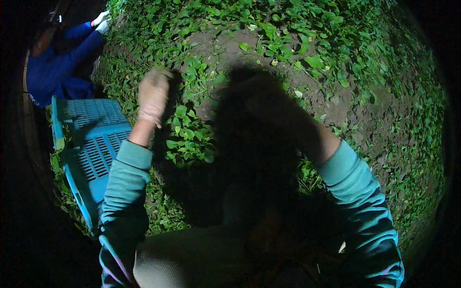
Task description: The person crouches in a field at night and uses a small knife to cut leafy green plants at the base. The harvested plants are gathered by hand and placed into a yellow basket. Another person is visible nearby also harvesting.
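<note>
My left hand, in a thin pale glove, is raised over the leafy ground to the right of a blue plastic crate. Its fingers are blurred and look curled; whether anything is between them does not show. A clump of low leafy green plants grows just right of that wrist. Deep shadow covers my right hand, which reaches forward over bare soil and greens. Only its dim outline can be made out, so its fingers and anything in them are hidden.
The slatted blue plastic crate stands at left, close against my left forearm. Beyond it, at upper left, a person in dark blue clothing reaches into the plants with white-gloved hands. Leafy plants spread across the far ground and right side.
</note>
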The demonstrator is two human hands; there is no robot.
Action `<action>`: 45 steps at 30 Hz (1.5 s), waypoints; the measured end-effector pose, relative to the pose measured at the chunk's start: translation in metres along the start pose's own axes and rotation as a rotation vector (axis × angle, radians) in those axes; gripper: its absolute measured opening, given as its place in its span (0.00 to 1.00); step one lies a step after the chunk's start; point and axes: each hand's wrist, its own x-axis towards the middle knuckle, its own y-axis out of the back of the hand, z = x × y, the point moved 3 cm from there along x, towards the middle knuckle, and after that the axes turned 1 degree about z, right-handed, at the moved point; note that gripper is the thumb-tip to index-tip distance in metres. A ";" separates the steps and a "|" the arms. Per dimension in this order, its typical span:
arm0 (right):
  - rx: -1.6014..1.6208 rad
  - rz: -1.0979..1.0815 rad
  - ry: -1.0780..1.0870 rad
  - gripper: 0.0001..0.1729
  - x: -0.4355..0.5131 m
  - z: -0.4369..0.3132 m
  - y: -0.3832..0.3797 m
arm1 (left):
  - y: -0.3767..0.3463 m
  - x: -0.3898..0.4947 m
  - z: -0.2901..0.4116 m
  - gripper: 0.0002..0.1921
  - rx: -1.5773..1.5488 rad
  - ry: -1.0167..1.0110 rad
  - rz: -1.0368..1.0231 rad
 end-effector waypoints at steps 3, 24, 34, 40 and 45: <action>-0.122 -0.233 -0.149 0.14 0.001 -0.006 -0.010 | -0.045 -0.029 0.028 0.07 0.445 -0.413 -0.210; 0.133 0.083 -0.010 0.15 0.012 -0.032 -0.003 | 0.033 0.006 -0.099 0.21 0.049 0.191 0.140; -0.236 -0.148 -0.247 0.17 0.046 -0.025 -0.031 | -0.014 0.029 -0.022 0.16 0.316 -0.251 -0.143; -0.218 -0.150 -0.279 0.15 0.047 -0.031 -0.028 | -0.065 0.038 -0.002 0.22 0.749 -0.555 -0.520; 0.042 -0.056 -0.476 0.16 0.033 -0.014 -0.032 | -0.081 0.033 -0.017 0.09 0.909 -0.434 -0.553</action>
